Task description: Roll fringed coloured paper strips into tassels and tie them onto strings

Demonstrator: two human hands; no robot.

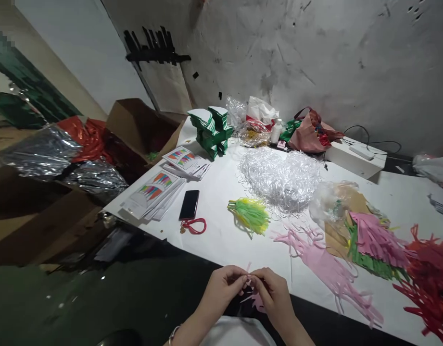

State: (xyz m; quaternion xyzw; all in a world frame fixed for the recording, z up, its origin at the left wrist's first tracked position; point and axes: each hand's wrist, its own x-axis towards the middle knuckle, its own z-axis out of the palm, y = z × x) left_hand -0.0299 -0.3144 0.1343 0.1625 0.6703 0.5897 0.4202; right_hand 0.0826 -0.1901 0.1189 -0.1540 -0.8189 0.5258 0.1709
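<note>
Pinching pink strips [258, 302] between left hand [224, 284] and right hand [274, 289], fingertips together.
The strips are held at the near edge of the white table [214, 242]; printing on the stacked cards [154, 192] is too small to be read. Beyond, a green-yellow tassel [250, 215] and white shreds [284, 178] are laid out; silver foil [44, 149] is piled among cardboard boxes [37, 226].

A thin, silvery-looking bracelet [173, 333] rings the left forearm [194, 323]. The hands [274, 290] and right forearm [297, 330] are bare as far as they show. Whitish clothing [238, 332] appears between the arms, its details indistinct.
</note>
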